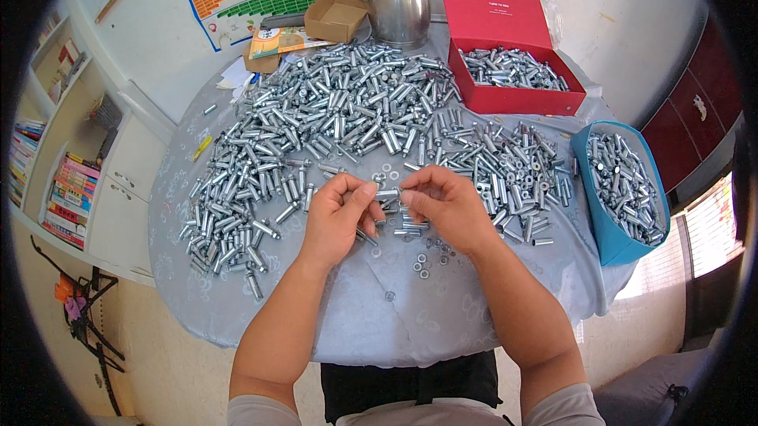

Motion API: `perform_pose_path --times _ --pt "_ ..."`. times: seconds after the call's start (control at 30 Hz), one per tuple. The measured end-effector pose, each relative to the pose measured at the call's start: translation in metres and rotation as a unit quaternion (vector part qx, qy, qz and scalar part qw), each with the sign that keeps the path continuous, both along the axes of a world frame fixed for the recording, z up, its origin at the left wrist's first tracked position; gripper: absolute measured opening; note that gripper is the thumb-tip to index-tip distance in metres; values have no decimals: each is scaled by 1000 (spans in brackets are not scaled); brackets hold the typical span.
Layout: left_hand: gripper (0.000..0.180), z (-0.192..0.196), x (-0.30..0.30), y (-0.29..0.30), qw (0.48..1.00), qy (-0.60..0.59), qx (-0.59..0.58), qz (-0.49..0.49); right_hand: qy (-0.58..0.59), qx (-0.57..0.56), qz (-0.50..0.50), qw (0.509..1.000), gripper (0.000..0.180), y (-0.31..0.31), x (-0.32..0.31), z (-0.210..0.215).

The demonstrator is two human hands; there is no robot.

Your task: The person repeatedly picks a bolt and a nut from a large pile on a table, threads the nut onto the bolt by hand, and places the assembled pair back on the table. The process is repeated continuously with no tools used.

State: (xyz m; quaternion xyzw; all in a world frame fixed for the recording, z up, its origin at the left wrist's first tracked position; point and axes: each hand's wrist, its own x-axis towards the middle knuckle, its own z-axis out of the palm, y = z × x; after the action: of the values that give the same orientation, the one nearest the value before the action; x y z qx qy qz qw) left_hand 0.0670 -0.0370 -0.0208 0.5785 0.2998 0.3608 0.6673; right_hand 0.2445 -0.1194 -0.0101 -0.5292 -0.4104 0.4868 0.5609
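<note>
Left hand: our left hand (338,211) sits over the middle of the desk (379,323), fingers curled in, thumb and forefinger pinched onto the left end of a small metal sleeve (388,193).
Right hand: our right hand (444,203) mirrors it, fingers bent and nearly closed, fingertips pinching the right end of that same piece; the two hands almost touch at the fingertips.
Metal sleeve: short, silver, lying roughly level between our hands, held just above the desk cloth; we cannot tell whether it is one part or two pushed together.
Under the hands: a few more silver pieces lie just below our right fingers, and small loose nuts (422,266) are scattered on the cloth near our wrists.
Big pile: a wide heap of silver sleeves (332,122) spreads across the far and left side of the desk, reaching right up beside our left hand.
Right-hand pile: a smaller spread of the same parts (513,169) lies just beyond our right hand.
Red box: an open red box (517,98) with its lid up holds more sleeves, at the far right of the desk.
Blue bin: a blue bin (608,240) at the right edge is filled with sleeves too.
Back of desk: a steel pot (399,3) and an open cardboard box (335,15) stand by the wall.
</note>
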Motion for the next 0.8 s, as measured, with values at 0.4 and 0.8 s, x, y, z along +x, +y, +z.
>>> perform_pose_path --times 0.4,0.8 --pt "25 2 -2 1 997 -11 -71 22 -51 111 -10 992 23 1 -4 -12" --pt "18 1 3 -2 997 -37 -58 -29 15 -35 32 999 23 -1 0 2"
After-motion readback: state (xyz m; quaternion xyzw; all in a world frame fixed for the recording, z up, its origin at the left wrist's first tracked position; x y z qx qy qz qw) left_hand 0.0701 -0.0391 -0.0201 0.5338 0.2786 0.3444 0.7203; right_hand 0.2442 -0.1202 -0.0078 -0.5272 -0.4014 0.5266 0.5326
